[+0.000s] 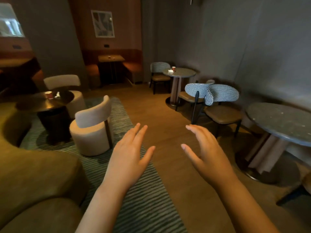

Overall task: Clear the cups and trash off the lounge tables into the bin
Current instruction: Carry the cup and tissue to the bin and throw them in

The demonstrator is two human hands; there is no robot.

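Head view: left hand (pixel 129 158) and right hand (pixel 207 153) held wide, empty; nearest cup (pixel 48 95) and tissue (pixel 57 94) beside it are best gathered together.

To my left, a small red paper cup (pixel 48 95) stands upright on the dark round table (pixel 30 104), near its far edge, with a crumpled white napkin (pixel 57 95) lying just beside it. Farther off to the right, a second red cup (pixel 173 68) stands upright on the grey round table (pixel 184 73), close to the rim, with a wad of white tissue (pixel 170 70) right next to it. On the square wooden table (pixel 118 58) in the far booth stands a third cup (pixel 109 57), too small for me to make out more.
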